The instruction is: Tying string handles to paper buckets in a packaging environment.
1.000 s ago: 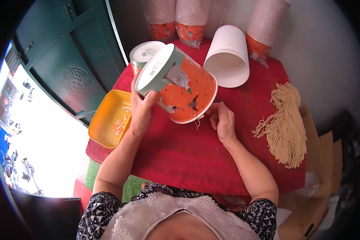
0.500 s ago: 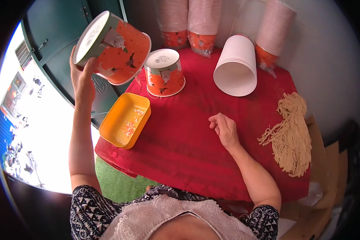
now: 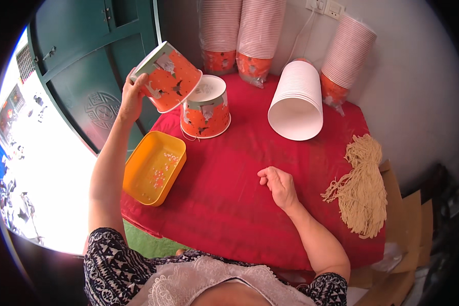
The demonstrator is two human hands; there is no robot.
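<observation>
The right hand (image 3: 279,184) is resting loosely curled, empty, on the red cloth (image 3: 229,204). Farther off, the left hand (image 3: 131,97) is gripping a tilted orange bucket (image 3: 167,76) above another bucket (image 3: 206,113); it might knock that over.

Small home workshop: stacked paper buckets (image 3: 242,35), string bundle (image 3: 363,186).

Tray (image 3: 154,167) left, string bundle (image 3: 363,189) right
</observation>
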